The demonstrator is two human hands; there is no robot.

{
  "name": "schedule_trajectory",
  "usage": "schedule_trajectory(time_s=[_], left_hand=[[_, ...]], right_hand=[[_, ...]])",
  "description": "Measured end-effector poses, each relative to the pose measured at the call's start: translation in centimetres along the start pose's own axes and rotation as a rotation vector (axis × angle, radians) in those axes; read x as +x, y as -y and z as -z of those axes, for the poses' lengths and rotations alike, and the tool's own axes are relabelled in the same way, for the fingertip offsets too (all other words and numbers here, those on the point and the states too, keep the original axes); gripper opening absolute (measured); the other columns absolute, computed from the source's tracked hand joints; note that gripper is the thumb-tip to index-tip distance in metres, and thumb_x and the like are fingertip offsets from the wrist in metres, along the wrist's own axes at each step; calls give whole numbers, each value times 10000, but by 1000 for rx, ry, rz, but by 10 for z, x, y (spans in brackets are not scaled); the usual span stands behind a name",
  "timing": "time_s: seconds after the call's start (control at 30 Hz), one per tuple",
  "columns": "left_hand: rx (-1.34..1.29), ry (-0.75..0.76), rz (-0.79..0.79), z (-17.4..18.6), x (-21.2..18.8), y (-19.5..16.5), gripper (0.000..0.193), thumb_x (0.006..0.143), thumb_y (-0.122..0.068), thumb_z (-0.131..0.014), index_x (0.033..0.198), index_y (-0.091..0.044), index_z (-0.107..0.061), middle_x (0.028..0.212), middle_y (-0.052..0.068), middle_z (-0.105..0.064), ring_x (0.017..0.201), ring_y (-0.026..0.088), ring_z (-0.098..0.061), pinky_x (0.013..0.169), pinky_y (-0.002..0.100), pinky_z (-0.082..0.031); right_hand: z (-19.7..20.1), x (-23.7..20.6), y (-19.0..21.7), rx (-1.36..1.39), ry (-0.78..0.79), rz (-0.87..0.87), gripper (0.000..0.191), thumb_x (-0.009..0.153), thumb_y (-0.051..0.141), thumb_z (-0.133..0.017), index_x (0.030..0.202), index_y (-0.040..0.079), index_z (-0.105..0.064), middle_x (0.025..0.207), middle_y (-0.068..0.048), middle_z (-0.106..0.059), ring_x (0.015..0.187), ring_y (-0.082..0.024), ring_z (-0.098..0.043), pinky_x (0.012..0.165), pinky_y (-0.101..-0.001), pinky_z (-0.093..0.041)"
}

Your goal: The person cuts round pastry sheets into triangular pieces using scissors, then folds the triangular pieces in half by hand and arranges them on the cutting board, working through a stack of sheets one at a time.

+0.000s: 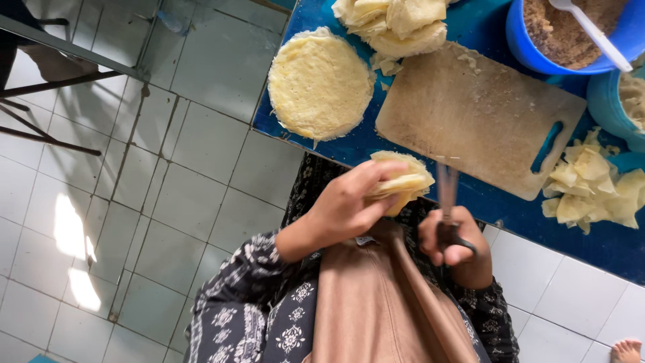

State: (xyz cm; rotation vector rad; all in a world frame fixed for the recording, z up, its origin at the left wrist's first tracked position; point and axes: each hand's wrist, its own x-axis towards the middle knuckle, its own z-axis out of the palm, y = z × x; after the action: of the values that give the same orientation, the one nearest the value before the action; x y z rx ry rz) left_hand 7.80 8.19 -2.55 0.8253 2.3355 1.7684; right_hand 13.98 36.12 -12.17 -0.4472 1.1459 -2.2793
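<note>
Folded stack of pale yellow wrappers [401, 183] sits pinched in left hand [349, 205], held just off the blue table's [484, 20] near edge. Right hand [455, 243] closed around scissors [447, 202], blades blurred, beside the stack. Wooden cutting board [470, 114], round wrapper stack [319, 84], trimmed scraps [591, 188] lie on the table.

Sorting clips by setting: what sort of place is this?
Likely a home or small food-preparation spot: a blue table over white tiled floor, a wooden cutting board, and stacked round yellow wrappers.
</note>
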Motion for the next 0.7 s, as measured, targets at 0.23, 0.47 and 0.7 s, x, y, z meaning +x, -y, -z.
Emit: schedule_trajectory(time_s=[0.23, 0.47, 0.7], left_hand=[[571, -72, -359, -9, 33, 9, 369, 967, -172, -734, 1301, -118, -587, 1290, 105, -647, 1178, 285, -658, 1035, 415, -527], [752, 60, -633, -7, 35, 17, 395, 1019, -195, -694, 1388, -82, -607, 1349, 87, -632, 1237, 238, -631, 1078, 403, -530], [561, 174, -466, 2, 47, 16, 381, 934, -175, -722, 1298, -77, -663, 1252, 65, -709, 1112, 239, -700, 980, 357, -577]], right_hand=[[31, -55, -1, 123, 104, 345, 429, 818, 407, -878, 895, 25, -701, 582, -58, -713, 434, -186, -611, 420, -331, -413], [42, -102, -12, 125, -105, 365, 433, 807, 416, -878, 906, 33, -700, 578, -49, -694, 445, -171, -581, 452, -325, -382], [44, -99, -13, 170, -120, 303, 432, 802, 361, -891, 933, -7, -708, 574, -93, -673, 474, -188, -568, 467, -325, -396]])
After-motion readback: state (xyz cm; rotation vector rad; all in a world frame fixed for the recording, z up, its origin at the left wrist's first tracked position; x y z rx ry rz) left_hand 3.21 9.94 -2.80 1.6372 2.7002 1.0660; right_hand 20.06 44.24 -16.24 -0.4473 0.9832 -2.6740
